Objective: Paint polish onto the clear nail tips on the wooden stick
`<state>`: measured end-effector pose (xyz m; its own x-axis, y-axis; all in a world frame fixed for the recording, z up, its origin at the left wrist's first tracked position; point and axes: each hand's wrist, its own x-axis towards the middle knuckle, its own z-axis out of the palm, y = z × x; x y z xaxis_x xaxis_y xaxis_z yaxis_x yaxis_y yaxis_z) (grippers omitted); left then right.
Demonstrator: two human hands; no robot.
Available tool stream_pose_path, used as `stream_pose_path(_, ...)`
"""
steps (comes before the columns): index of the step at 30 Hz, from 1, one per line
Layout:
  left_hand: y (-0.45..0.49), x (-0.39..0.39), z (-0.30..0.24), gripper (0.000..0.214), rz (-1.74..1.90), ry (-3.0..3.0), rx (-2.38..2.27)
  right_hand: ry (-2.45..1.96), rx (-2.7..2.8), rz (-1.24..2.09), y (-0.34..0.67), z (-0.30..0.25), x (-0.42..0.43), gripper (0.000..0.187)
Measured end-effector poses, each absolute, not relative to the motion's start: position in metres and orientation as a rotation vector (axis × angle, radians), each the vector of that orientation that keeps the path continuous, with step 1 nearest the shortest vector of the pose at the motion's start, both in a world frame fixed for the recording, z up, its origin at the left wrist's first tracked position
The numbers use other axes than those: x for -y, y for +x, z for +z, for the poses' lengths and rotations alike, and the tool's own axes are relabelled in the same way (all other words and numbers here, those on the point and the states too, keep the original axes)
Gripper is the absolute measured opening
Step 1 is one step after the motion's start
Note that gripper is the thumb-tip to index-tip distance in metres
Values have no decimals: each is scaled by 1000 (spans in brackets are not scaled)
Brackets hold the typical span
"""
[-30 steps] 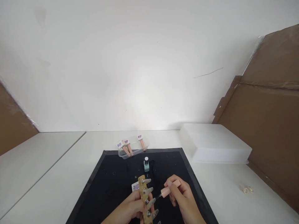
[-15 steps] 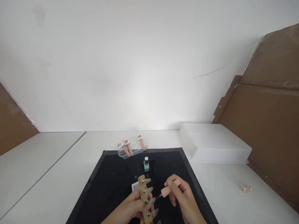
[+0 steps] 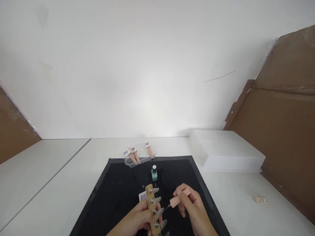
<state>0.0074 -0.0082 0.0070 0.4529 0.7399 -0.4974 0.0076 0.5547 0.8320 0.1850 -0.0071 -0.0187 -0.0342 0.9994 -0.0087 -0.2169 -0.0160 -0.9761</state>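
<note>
My left hand is closed round a tan wooden strip that carries several clear nail tips on metal pins along its right side. My right hand pinches the peach cap of a nail polish brush, whose thin brush end points left and touches one of the middle nail tips. An uncapped teal polish bottle stands upright on the black mat just beyond the strip. A small printed label lies on the mat beside the strip.
A small clear tray with three peach-capped polish bottles sits at the mat's far edge. A white translucent plastic box stands to the right. Brown cardboard leans at the far right, and some small pale rings lie near it.
</note>
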Motion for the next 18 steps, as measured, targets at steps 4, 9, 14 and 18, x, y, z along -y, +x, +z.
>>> stream_pose_path(4,8,9,8,27,536,884,-1002,-1018,1065,1347,185,-20,7,41)
stream_pose_path(9,7,9,4,28,536,877,-1007,-1002,1083,1367,184,-14,10,42)
stream_pose_path(14,8,7,4,30,533,875,-1013,-931,1184,1430,184,-14,12,43)
stream_pose_path(18,9,7,6,27,523,890,-1025,-928,1245,1433,183,-17,12,42)
